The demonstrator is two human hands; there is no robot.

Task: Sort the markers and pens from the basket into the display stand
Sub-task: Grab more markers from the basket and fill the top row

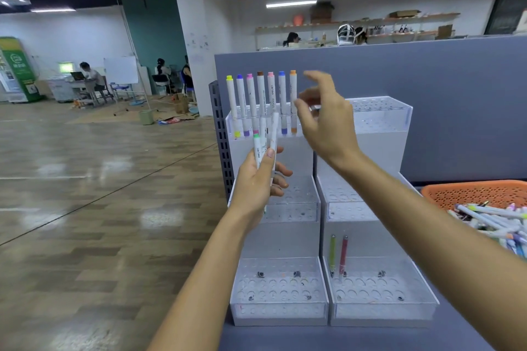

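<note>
My left hand (258, 179) grips a bunch of three white markers (265, 137) upright in front of the clear tiered display stand (370, 288). Several white markers with coloured caps (261, 94) stand in a row in the stand's top left tier. My right hand (325, 120) hovers just right of that row, fingers loosely curled, holding nothing I can see. Two pens, one green and one red (338, 255), stand in the lower right tier. The orange basket (473, 191) at the right edge holds a heap of markers and pens (490, 219).
A grey partition wall (442, 94) rises behind the stand. A grey perforated rack post (221, 137) stands at the stand's left. To the left lies open wooden floor, with people at desks far behind.
</note>
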